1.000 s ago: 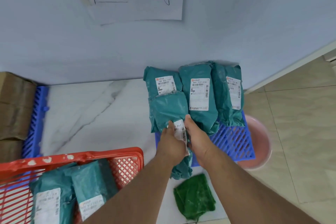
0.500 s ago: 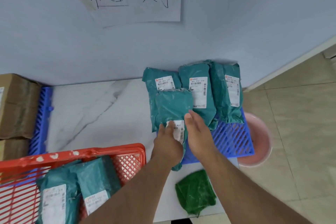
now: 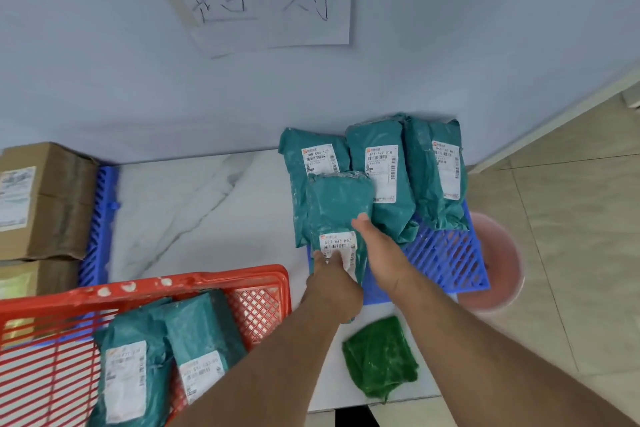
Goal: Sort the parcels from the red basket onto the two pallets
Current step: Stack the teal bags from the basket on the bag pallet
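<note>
The near end of a teal parcel (image 3: 337,208) was pinched at its white label by the fingers of the left hand (image 3: 333,282), thumb on top. The right hand (image 3: 382,253) was laid flat along the parcel's right edge, fingers straight and together. The parcel was held lying on the right blue pallet (image 3: 446,256), overlapping the leftmost of three labelled teal parcels (image 3: 381,170) lined against the wall. Two more teal parcels (image 3: 166,354) were seen in the red basket (image 3: 207,282) at lower left. Behind the basket, brown boxes (image 3: 45,198) were stacked on the left pallet (image 3: 102,218). A green packet (image 3: 379,359) was lying on the marble bench (image 3: 194,204) near the right forearm, and a pink bowl (image 3: 502,263) was partly hidden under the right pallet's far side.
</note>
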Available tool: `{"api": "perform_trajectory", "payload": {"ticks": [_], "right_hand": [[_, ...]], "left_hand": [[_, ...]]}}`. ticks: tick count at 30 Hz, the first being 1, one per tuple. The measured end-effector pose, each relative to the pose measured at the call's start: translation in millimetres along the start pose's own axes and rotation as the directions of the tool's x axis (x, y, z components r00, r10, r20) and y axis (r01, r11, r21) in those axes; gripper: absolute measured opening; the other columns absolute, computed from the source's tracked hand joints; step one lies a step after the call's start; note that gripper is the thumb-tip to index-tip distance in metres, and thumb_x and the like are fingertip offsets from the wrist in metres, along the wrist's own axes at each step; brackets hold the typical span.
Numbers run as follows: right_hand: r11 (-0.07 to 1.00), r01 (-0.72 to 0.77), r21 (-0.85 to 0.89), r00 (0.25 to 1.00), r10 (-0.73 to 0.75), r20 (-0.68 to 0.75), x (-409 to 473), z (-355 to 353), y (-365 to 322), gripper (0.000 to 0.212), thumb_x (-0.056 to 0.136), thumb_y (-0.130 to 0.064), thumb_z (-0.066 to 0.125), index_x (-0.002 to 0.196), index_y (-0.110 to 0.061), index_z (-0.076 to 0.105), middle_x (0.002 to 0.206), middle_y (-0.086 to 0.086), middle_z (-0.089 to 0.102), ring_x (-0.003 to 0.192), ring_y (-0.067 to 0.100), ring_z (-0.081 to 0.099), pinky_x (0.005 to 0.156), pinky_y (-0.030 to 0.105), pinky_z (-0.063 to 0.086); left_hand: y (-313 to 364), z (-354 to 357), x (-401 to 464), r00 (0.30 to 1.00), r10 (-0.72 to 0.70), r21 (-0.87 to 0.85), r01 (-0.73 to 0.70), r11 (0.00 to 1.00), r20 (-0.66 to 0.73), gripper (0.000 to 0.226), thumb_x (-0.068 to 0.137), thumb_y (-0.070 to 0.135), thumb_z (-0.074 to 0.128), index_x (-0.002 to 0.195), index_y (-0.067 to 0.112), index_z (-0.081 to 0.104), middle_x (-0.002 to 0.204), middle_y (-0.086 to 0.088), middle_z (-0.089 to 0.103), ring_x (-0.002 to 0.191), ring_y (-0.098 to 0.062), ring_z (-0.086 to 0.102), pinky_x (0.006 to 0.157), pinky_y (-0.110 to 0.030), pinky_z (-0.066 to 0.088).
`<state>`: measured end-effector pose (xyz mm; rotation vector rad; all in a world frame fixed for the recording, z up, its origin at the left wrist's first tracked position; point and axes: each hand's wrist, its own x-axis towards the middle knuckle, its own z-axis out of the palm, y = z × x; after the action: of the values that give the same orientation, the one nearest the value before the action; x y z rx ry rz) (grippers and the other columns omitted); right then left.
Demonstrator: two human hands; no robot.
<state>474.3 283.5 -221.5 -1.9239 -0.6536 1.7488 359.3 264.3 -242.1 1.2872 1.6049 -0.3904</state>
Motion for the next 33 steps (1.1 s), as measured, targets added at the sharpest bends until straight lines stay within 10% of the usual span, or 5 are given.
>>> {"api": "perform_trajectory", "payload": {"ticks": [6,13,18,26,33], "right_hand": [[0.969,0.045,0.241,0.999,-0.038,-0.034,-82,1,2,0.071,0.111,-0.059,0.025,0.159,-0.012,0.046,0.165,0.003,0.049,0.144,0.015,0.049,0.128,0.037,0.031],[0.951,0.101,0.293,0.991,-0.121,0.051,-176,91,-17,0.069,0.094,-0.068,0.032,0.133,-0.021,0.064,0.142,0.003,0.068,0.132,0.015,0.064,0.121,0.038,0.042],[0.998,-0.02,0.055,0.99,0.012,0.14,-183,184,17,0.087,0.096,-0.078,0.032,0.154,-0.016,0.053,0.156,0.002,0.059,0.14,0.015,0.057,0.125,0.038,0.037],[0.953,-0.262,-0.153,0.964,0.264,-0.004,-146,244,82,0.05,0.115,-0.047,0.035,0.122,-0.011,0.069,0.124,0.009,0.071,0.084,0.01,0.058,0.095,0.034,0.045],[0.913,-0.299,-0.277,0.953,0.3,-0.04,-85,266,121,0.054,0.111,-0.039,0.043,0.133,0.005,0.064,0.138,0.033,0.064,0.129,0.049,0.062,0.111,0.056,0.051]], "left_hand": [[-33,-34,-112,0.976,0.178,-0.437,-0.215,0.874,-0.123,0.047,0.105,0.007,0.049,0.151,0.02,0.047,0.133,0.007,0.059,0.103,0.014,0.064,0.086,-0.016,0.057],[-151,-76,-182,0.956,-0.023,-0.684,-0.193,0.704,-0.293,0.035,0.105,0.0,0.053,0.132,0.022,0.059,0.081,0.009,0.065,0.048,0.008,0.058,0.052,-0.007,0.043],[-249,-93,-170,0.95,-0.289,-0.723,0.116,0.681,-0.12,0.046,0.104,0.027,0.06,0.149,0.023,0.051,0.137,-0.003,0.066,0.083,-0.016,0.069,0.063,-0.025,0.046],[-314,-77,-141,0.96,-0.271,-0.573,0.26,0.777,0.068,0.038,0.104,0.015,0.053,0.141,0.017,0.057,0.13,-0.015,0.068,0.105,-0.03,0.064,0.082,-0.036,0.048],[-330,-41,-83,0.951,-0.251,-0.614,0.308,0.727,0.18,0.047,0.096,0.019,0.061,0.143,0.02,0.059,0.143,-0.002,0.066,0.118,-0.029,0.066,0.098,-0.037,0.051]]}}
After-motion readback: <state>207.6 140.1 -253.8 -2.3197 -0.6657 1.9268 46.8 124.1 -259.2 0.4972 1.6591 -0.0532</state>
